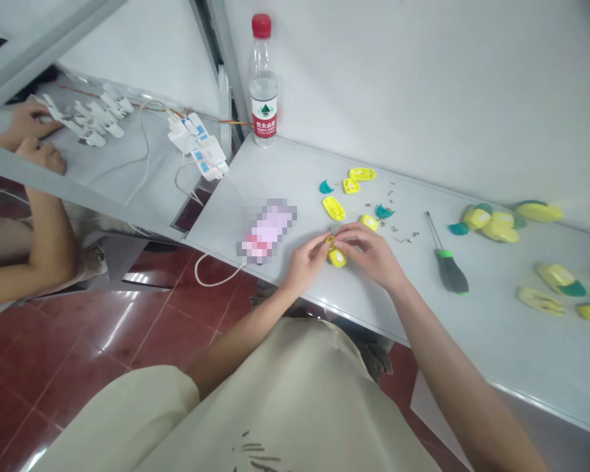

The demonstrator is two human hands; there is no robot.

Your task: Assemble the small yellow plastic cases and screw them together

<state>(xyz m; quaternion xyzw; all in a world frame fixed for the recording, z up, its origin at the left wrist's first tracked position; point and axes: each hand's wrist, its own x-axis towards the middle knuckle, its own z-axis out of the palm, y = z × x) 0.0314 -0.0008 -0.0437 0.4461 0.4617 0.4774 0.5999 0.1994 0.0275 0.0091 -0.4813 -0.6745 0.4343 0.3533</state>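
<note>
My left hand and my right hand meet over a small yellow plastic piece with a pale patch on it. The fingers of both hands are closed round its upper part, where a small ring-like bit shows; the fingertips hide the rest. Just beyond my right hand lies another yellow piece. Farther back are an open yellow half shell, a small yellow housing, a longer yellow shell and teal caps. Tiny metal screws or springs are scattered beside them.
A screwdriver with a grey-green handle lies right of my hands. More yellow-teal pieces sit farther right. On the left are a blurred pink phone with a cable, a water bottle, power strips and another person's hands.
</note>
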